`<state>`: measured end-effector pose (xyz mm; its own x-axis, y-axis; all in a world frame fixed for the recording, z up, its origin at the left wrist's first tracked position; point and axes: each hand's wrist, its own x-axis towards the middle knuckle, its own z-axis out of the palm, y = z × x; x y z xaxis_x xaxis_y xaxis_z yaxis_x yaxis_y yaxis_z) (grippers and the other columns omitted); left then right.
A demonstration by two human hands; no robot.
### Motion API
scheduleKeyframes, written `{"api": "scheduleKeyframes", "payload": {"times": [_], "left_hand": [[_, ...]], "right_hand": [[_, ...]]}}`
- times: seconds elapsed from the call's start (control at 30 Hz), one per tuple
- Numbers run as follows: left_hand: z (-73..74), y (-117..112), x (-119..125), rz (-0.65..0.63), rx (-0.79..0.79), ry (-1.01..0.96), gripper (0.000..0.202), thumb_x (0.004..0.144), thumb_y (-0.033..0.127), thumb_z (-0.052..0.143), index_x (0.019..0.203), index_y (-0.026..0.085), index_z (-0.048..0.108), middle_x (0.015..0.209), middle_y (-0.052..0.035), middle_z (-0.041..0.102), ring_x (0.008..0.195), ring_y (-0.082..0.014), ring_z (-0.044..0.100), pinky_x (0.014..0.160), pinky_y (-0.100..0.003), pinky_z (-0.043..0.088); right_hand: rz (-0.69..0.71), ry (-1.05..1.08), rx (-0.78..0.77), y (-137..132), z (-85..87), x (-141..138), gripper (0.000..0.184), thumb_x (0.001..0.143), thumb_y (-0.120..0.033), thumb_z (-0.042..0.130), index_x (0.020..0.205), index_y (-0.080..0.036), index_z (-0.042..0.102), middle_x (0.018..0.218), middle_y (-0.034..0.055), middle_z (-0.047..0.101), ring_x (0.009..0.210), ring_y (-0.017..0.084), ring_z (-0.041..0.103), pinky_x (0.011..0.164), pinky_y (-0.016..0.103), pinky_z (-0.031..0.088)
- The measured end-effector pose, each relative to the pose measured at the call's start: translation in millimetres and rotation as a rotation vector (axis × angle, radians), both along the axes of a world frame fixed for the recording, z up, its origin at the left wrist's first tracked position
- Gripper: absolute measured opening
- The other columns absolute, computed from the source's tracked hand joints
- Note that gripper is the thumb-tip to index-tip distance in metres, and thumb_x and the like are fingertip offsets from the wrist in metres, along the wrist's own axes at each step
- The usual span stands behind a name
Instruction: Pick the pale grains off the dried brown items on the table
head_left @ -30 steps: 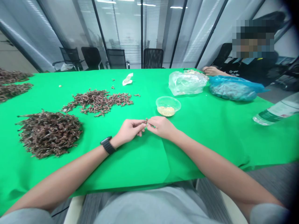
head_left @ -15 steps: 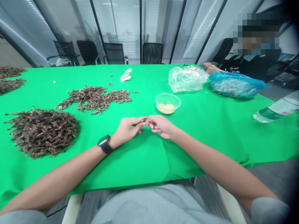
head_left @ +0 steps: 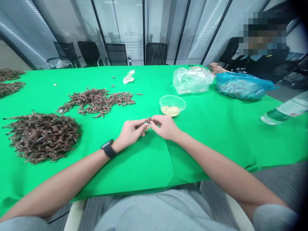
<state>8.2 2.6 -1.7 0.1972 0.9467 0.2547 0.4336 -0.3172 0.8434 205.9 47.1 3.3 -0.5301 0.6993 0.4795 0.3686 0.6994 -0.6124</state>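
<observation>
My left hand [head_left: 131,131] and my right hand [head_left: 165,127] meet above the green cloth, fingertips pinching a small brown dried piece [head_left: 149,121]. A pale bit shows just under it, and the fingers hide most of it. Beyond my right hand stands a clear plastic bowl [head_left: 172,101] holding pale grains. To my left lie a large heap of dark brown dried sprigs [head_left: 40,138] and a looser spread of them [head_left: 96,102].
A green cloth [head_left: 134,166] covers the table. At the far side lie a clear plastic bag [head_left: 191,81] and a full blue bag [head_left: 240,86]. A co-worker's hand [head_left: 218,68] rests beyond them. A water bottle [head_left: 284,112] lies at right; black chairs [head_left: 156,54] stand behind.
The view has tilted slightly, so the table sits a little higher in the frame. My fingers have shifted slightly around the small piece, and both hands remain together.
</observation>
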Motion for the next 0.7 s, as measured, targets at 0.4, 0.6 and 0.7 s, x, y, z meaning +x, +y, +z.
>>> {"api": "scheduleKeyframes", "payload": {"times": [0.4, 0.6, 0.7], "left_hand": [[6.8, -4.0, 1.7, -0.05, -0.087, -0.097, 0.04, 0.093, 0.046, 0.065, 0.108, 0.012, 0.079, 0.064, -0.0022, 0.07, 0.05, -0.0095, 0.06, 0.052, -0.019, 0.048], [5.0, -3.8, 0.2, -0.072, -0.082, -0.108, 0.041, 0.093, 0.044, 0.066, 0.116, 0.013, 0.077, 0.063, -0.0014, 0.069, 0.051, -0.0094, 0.059, 0.052, -0.018, 0.047], [4.7, -4.4, 0.0, -0.077, -0.073, -0.094, 0.04, 0.093, 0.043, 0.066, 0.118, 0.013, 0.077, 0.062, -0.0013, 0.069, 0.051, -0.0093, 0.059, 0.052, -0.019, 0.046]], "right_hand": [[0.008, -0.303, 0.345, 2.7, -2.7, 5.4, 0.025, 0.096, -0.02, 0.048, 0.074, -0.017, 0.06, 0.072, 0.0063, 0.065, 0.067, 0.017, 0.055, 0.068, 0.03, 0.037], [0.023, -0.269, 0.33, 0.8, -3.6, 4.9, 0.027, 0.095, -0.021, 0.049, 0.069, -0.018, 0.056, 0.067, 0.0044, 0.062, 0.064, 0.015, 0.052, 0.067, 0.029, 0.035], [0.041, -0.199, 0.26, -1.2, -4.6, 3.8, 0.028, 0.094, -0.02, 0.05, 0.066, -0.019, 0.053, 0.065, 0.0018, 0.058, 0.062, 0.013, 0.049, 0.065, 0.028, 0.034]]}}
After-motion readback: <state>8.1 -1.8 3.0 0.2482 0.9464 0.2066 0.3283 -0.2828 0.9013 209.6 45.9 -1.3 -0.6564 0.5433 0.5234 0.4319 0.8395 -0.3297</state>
